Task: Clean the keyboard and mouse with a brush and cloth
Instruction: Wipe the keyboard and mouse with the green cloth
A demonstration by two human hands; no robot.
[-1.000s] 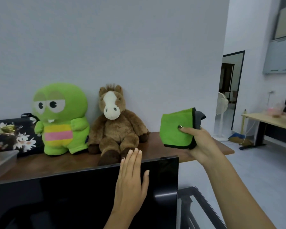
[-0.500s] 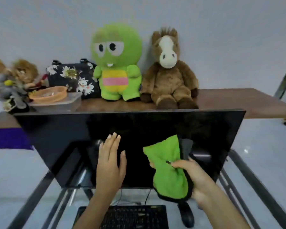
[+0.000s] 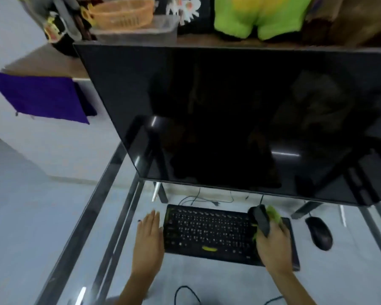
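A black keyboard (image 3: 207,232) with a yellow-green strip on its left end lies on the glass desk. My right hand (image 3: 273,243) grips a green and grey cloth (image 3: 264,219) and holds it on the keyboard's right end. Flat on the glass at the keyboard's left edge lies my left hand (image 3: 149,236), fingers straight. A black mouse (image 3: 319,233) sits on the glass to the right of the keyboard, apart from both hands. No brush is in view.
A large dark monitor (image 3: 240,111) stands behind the keyboard. Above it a wooden shelf (image 3: 42,62) carries plush toys, an orange basket (image 3: 121,14) in a clear tub and a floral bag. A purple cloth (image 3: 40,95) hangs at left. Cables run over the floor under the glass.
The view has tilted down from the shelf to the desk. My right hand has brought the cloth down onto the keyboard's right end. My left hand has dropped from the monitor to the glass.
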